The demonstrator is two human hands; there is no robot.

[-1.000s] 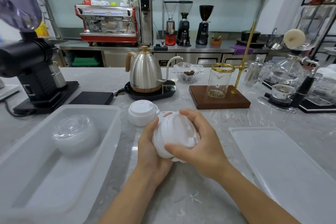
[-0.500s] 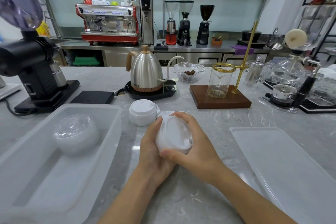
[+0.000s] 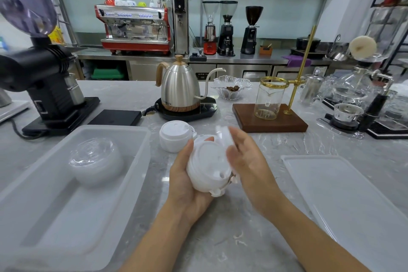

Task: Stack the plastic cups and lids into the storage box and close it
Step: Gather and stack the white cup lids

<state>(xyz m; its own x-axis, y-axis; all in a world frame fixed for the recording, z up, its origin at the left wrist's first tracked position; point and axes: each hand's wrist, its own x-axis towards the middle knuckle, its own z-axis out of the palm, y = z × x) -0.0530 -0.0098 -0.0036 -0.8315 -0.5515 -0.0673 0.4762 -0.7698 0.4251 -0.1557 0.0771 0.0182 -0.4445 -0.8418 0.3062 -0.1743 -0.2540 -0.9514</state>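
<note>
1. White plastic lids (image 3: 207, 168) in a short stack sit in the left hand (image 3: 187, 183), whose fingers and thumb curl round the stack's side and hold it above the counter (image 3: 242, 238), tilted toward the camera.
2. The right hand (image 3: 249, 165) is at the right side of that stack with fingers fairly straight; it is blurred, and one more white lid (image 3: 224, 139) shows at its fingertips just above the stack. Whether the fingers pinch that lid or only touch it, I cannot tell.
3. A second stack of white lids (image 3: 174, 137) stands upright on the counter just behind the held stack and a little to its left, apart from both hands.
4. The translucent storage box (image 3: 66, 216) lies open on the counter to the left of the held stack. Inside it, toward its far end, is a pile of clear domed lids (image 3: 95, 159), lying against the box floor.
5. The box's flat translucent cover (image 3: 353, 205) lies on the counter to the right of the held stack, well apart from the box.
6. Behind the held stack stands a steel gooseneck kettle (image 3: 180, 88) on a dark base; to the kettle's right are a glass dish (image 3: 230, 89) with something brown in it and a glass beaker (image 3: 269, 99) on a wooden stand with a brass post.
7. A black grinder (image 3: 42, 77) stands behind the storage box, far left of the held stack.
</note>
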